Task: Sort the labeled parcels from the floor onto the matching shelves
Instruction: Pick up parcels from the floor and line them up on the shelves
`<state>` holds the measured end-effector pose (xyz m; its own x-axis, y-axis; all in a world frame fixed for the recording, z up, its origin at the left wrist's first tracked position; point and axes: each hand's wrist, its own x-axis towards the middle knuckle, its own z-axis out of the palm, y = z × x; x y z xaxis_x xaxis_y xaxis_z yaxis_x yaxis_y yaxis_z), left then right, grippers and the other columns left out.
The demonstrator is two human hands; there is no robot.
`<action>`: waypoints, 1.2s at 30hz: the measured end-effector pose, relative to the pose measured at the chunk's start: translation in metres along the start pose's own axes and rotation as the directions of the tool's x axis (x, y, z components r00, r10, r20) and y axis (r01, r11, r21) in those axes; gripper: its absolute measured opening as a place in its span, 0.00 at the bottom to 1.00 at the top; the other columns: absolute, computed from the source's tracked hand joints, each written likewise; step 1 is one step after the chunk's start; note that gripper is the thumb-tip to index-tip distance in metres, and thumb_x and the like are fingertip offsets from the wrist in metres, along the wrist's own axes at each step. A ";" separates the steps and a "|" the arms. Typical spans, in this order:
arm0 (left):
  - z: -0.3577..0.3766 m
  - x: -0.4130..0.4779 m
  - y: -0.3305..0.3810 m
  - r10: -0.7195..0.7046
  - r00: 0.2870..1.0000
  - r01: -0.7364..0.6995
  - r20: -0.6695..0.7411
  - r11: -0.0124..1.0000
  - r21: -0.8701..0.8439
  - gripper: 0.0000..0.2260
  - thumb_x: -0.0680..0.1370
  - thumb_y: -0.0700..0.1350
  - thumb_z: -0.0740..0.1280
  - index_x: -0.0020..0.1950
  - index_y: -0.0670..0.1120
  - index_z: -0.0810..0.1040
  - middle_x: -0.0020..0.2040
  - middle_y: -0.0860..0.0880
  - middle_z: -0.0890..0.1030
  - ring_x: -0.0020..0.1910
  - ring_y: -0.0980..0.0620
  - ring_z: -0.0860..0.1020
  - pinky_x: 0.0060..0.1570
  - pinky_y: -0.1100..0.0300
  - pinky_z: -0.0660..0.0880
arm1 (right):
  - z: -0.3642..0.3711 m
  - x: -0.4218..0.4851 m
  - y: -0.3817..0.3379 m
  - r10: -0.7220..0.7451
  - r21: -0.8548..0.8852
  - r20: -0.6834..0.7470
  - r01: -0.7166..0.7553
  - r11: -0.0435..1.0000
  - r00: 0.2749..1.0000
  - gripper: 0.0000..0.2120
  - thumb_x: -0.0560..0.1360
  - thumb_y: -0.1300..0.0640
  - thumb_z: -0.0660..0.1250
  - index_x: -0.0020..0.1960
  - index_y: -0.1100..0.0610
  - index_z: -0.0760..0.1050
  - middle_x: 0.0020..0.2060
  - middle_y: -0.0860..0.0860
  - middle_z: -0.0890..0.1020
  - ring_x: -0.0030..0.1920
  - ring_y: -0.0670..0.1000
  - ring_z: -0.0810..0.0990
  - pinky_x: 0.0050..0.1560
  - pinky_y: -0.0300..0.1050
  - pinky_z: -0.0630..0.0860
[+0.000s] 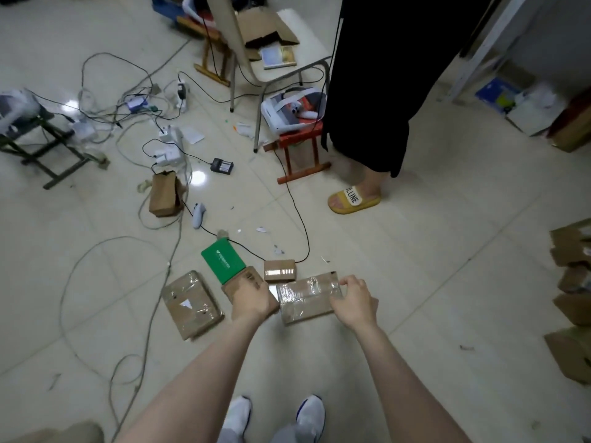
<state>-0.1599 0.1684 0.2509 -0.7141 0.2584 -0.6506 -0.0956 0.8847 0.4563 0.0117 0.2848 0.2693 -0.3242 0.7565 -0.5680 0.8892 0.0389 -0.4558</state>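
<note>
Cluttered office backroom: tiled floor (415, 251), cable tangle (128, 100), cardboard parcels (192, 305), chair (281, 68).

Tangled grey and black cables (105, 115) over the far left of the pale tiled floor (447, 238); black battery charger (222, 165) beside them; yellow slipper (353, 199) near red wooden stool (295, 139).

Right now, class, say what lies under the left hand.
A flat brown cardboard parcel lies under the left hand; its dark printed label shows beside the fingers. The parcel's middle is covered.
</note>
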 end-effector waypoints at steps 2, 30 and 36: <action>0.031 0.022 -0.008 -0.011 1.000 0.011 0.007 1.000 0.025 0.13 0.81 0.46 0.60 0.59 0.37 0.72 0.53 0.40 0.79 0.51 0.41 0.78 0.49 0.56 0.73 | 0.027 0.026 0.019 0.030 0.028 0.008 -0.031 0.999 1.000 0.17 0.75 0.54 0.67 0.63 0.56 0.74 0.60 0.55 0.75 0.64 0.57 0.75 0.60 0.42 0.64; 0.302 0.306 -0.133 -0.174 0.967 0.198 0.187 0.973 -0.119 0.40 0.72 0.68 0.53 0.73 0.41 0.70 0.71 0.39 0.71 0.67 0.37 0.71 0.69 0.45 0.66 | 0.269 0.307 0.237 0.407 0.467 0.104 -0.406 0.786 0.908 0.26 0.76 0.39 0.60 0.59 0.60 0.78 0.59 0.58 0.81 0.60 0.60 0.77 0.65 0.55 0.73; 0.284 0.242 -0.102 -0.147 0.974 0.161 0.171 0.984 -0.071 0.45 0.67 0.73 0.48 0.70 0.43 0.71 0.68 0.39 0.74 0.66 0.38 0.71 0.67 0.45 0.67 | 0.217 0.252 0.233 0.513 0.616 -0.049 -0.378 0.691 0.857 0.29 0.64 0.27 0.58 0.42 0.52 0.77 0.42 0.50 0.82 0.46 0.55 0.80 0.56 0.59 0.78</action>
<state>-0.1265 0.2512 -0.1255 -0.5629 0.1877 -0.8050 -0.2586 0.8850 0.3872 0.0669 0.3430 -0.1288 0.1944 0.7001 -0.6871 0.5380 -0.6618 -0.5222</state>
